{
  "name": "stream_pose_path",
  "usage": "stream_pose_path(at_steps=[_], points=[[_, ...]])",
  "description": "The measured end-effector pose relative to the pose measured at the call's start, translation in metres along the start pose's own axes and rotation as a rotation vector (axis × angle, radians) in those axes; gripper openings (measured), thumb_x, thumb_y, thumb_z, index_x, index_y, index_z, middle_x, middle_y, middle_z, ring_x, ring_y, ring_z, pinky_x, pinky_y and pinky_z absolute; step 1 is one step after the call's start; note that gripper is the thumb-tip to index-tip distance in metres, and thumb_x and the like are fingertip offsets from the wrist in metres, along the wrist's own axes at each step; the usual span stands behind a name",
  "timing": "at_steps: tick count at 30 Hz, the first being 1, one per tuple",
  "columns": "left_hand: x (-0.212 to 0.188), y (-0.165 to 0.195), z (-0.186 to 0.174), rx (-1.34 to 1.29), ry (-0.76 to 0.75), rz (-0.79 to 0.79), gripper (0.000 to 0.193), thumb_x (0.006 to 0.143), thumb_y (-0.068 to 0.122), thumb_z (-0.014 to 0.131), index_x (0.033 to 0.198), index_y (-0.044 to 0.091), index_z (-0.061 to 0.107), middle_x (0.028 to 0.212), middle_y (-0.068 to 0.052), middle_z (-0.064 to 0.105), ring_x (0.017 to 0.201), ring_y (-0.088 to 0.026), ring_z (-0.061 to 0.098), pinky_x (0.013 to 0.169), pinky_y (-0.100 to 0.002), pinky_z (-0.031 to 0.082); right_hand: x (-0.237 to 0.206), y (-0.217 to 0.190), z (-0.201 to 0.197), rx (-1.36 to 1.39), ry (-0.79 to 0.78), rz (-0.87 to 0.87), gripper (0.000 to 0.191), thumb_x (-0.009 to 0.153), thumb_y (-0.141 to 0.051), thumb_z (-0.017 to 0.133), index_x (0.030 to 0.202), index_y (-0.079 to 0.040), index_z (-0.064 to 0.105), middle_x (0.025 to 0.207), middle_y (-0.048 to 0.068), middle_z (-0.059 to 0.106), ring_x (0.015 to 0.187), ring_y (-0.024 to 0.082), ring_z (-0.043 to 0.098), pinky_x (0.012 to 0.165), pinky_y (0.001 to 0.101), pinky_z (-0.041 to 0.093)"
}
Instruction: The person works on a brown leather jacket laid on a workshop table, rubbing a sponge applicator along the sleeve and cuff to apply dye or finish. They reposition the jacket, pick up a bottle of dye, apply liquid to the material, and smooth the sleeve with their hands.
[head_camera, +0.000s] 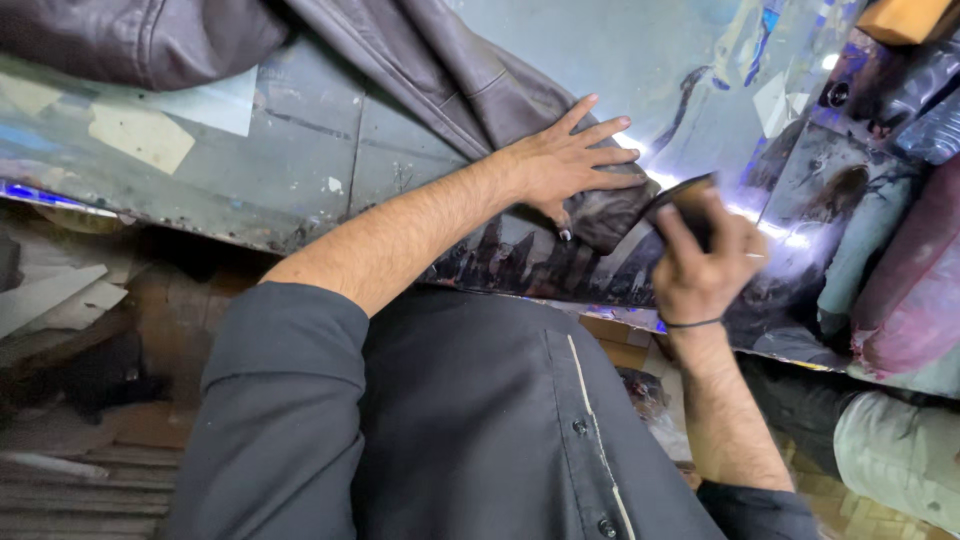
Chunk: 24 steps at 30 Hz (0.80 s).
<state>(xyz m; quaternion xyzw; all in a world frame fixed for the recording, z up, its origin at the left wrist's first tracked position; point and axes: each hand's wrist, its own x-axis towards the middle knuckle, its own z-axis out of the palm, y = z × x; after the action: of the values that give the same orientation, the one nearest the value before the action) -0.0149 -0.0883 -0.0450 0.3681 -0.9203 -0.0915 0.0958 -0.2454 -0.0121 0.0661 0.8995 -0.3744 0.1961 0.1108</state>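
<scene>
Pressing my left hand (565, 165) flat, fingers spread, on the brown leather jacket (440, 70) lying on the paint-stained worktop (300, 150), I am clamping my right hand (705, 265) around a dark blurred tool (685, 195) at the leather's edge, needing firm, steady strokes, I judge.

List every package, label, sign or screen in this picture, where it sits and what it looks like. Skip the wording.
No screen or sign shows.
Pale paper patches: stuck flat on the worktable, upper left; cream and whitish, angular.
Glossy dark wrapped bundles: top right corner; too blurred to tell more.
Orange-tan block: top right edge, cut off by the frame.
Left hand presses brown leather; right hand grips a dark tool.
</scene>
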Motion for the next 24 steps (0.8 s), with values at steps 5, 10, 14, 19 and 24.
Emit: stream_pose_path(at_steps=[5, 10, 14, 19, 24], points=[[-0.002, 0.000, -0.003, 0.039, -0.011, 0.015, 0.121, 0.056, 0.059, 0.089, 0.159, 0.033, 0.033, 0.168, 0.003, 0.027, 0.156, -0.028, 0.007, 0.121, -0.067, -0.003, 0.010, 0.001, 0.000, 0.040, -0.096, -0.310, 0.037, 0.074, -0.010, 0.072, 0.110, -0.018, 0.080, 0.130, 0.009, 0.065, 0.114, 0.031, 0.057, 0.094, 0.0475, 0.041], [-0.008, -0.001, -0.010, -0.039, 0.042, 0.020, 0.125, 0.058, 0.058, 0.089, 0.161, 0.015, 0.033, 0.168, 0.001, 0.030, 0.159, -0.028, 0.007, 0.123, -0.067, -0.001, 0.028, 0.022, 0.001, 0.057, 0.015, 0.057, 0.033, 0.087, -0.002, 0.075, 0.117, -0.016, 0.077, 0.136, 0.011, 0.063, 0.117, 0.034, 0.057, 0.103, 0.0449, 0.043], [-0.008, 0.001, -0.016, -0.057, 0.011, 0.016, 0.129, 0.056, 0.058, 0.089, 0.162, 0.013, 0.031, 0.167, -0.002, 0.028, 0.158, -0.028, 0.005, 0.123, -0.066, -0.001, 0.036, 0.035, 0.004, 0.285, -0.036, -0.115, 0.037, 0.073, 0.000, 0.071, 0.106, -0.015, 0.079, 0.122, 0.014, 0.067, 0.109, 0.037, 0.064, 0.098, 0.0463, 0.047], [-0.009, 0.002, -0.022, -0.039, -0.020, 0.015, 0.127, 0.058, 0.060, 0.088, 0.160, 0.010, 0.030, 0.169, -0.005, 0.024, 0.158, -0.029, 0.005, 0.123, -0.066, -0.001, 0.047, 0.049, 0.007, 0.154, 0.019, 0.151, 0.028, 0.086, -0.001, 0.075, 0.111, -0.014, 0.077, 0.130, 0.012, 0.065, 0.118, 0.037, 0.060, 0.103, 0.0437, 0.045], [-0.010, 0.002, -0.026, 0.002, -0.010, 0.028, 0.130, 0.057, 0.060, 0.088, 0.160, 0.004, 0.032, 0.170, -0.012, 0.022, 0.157, -0.028, 0.007, 0.123, -0.064, 0.000, 0.046, 0.053, 0.009, 0.259, -0.177, 0.012, 0.032, 0.077, -0.002, 0.077, 0.104, -0.019, 0.079, 0.121, 0.004, 0.068, 0.113, 0.031, 0.060, 0.098, 0.0426, 0.046]])
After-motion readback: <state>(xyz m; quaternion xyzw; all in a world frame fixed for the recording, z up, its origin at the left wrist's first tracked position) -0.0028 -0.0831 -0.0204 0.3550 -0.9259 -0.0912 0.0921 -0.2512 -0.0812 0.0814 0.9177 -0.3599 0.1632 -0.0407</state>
